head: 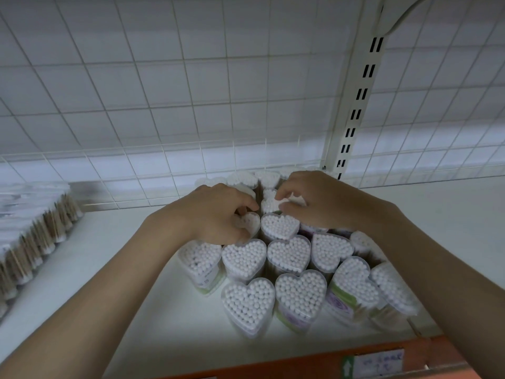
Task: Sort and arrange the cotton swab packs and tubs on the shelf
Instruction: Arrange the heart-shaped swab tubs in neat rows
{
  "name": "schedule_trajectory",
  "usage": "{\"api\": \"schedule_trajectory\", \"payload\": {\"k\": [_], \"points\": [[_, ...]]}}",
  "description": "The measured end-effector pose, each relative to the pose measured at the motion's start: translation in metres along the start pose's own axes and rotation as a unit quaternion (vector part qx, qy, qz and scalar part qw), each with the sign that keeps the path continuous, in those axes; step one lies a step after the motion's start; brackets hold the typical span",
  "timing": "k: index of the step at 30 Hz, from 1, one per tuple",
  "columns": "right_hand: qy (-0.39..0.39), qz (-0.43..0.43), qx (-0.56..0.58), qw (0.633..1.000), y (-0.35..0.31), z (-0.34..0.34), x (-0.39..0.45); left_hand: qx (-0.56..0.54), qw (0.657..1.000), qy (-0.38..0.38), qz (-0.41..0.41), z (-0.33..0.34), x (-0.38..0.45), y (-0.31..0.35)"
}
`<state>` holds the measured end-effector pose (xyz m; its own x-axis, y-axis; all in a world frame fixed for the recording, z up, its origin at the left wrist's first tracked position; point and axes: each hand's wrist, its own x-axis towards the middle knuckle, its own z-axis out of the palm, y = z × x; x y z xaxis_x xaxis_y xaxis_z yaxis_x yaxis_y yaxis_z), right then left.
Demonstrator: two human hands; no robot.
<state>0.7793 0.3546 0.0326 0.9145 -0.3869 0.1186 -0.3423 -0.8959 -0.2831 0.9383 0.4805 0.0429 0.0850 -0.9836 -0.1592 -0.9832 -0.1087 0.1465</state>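
Both hands reach forward over a cluster of heart-shaped tubs on the white shelf [153, 310], forearms coming in from the lower corners. The left hand [216, 212] has its fingers curled down around a tilted tub [250, 224] in the middle rows, gripping it by the rim. The right hand [314, 201] is arched just beside it, thumb and fingertips pinching at the top of another tub [270, 205] one row further back; whether it has lifted that tub I cannot tell.

The heart-shaped tubs [247, 305] are clear plastic, each packed full of upright cotton swabs with white tips showing at the top. They stand close together in rough rows from the shelf's front edge back to the wire grid panel [191, 91]; those at the right lean outward.

Well apart at the left lies a stack of clear swab packs [32, 228] with wooden sticks. A slotted white upright [355, 110] stands behind the right hand, and an orange price rail [314, 362] with a handwritten label [378, 362] runs along the shelf front.
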Motion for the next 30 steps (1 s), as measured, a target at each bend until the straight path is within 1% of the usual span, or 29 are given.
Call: {"api": "schedule_trajectory", "payload": {"k": [2, 4, 6, 9, 11, 13, 17, 20, 22, 26, 30], "points": [[0.003, -0.008, -0.006, 1.0, 0.004, -0.004, 0.01, -0.023, 1.0, 0.004, 0.009, -0.002, 0.003, -0.003], [-0.013, -0.022, -0.016, 1.0, 0.01, -0.007, 0.022, -0.039, 0.999, 0.029, 0.005, -0.004, 0.009, -0.008], [-0.064, -0.029, -0.032, 0.997, 0.014, -0.01, 0.034, -0.029, 0.999, 0.041, -0.016, -0.008, 0.017, -0.014], [-0.165, -0.03, -0.072, 0.983, 0.018, -0.012, 0.049, 0.003, 0.998, 0.058, -0.025, -0.016, 0.027, -0.019], [-0.198, -0.033, -0.085, 0.976, 0.02, -0.012, 0.056, 0.019, 0.998, 0.061, -0.029, -0.019, 0.031, -0.021], [-0.21, -0.035, -0.09, 0.973, 0.022, -0.011, 0.061, 0.024, 0.997, 0.059, -0.038, -0.021, 0.034, -0.024], [-0.221, -0.032, -0.077, 0.972, 0.023, -0.007, 0.063, 0.032, 0.997, 0.053, -0.043, -0.021, 0.04, -0.03], [-0.217, -0.033, -0.101, 0.97, 0.023, -0.003, 0.063, 0.032, 0.998, 0.049, -0.038, -0.016, 0.045, -0.032], [-0.206, -0.031, -0.105, 0.972, 0.022, -0.002, 0.062, 0.032, 0.998, 0.043, -0.037, -0.011, 0.048, -0.031], [-0.17, -0.035, -0.064, 0.983, 0.023, -0.005, 0.06, 0.06, 0.997, 0.031, -0.04, -0.003, 0.05, -0.029], [-0.144, -0.025, -0.046, 0.988, 0.023, -0.015, 0.059, 0.083, 0.996, 0.033, -0.03, -0.001, 0.051, -0.029]]}}
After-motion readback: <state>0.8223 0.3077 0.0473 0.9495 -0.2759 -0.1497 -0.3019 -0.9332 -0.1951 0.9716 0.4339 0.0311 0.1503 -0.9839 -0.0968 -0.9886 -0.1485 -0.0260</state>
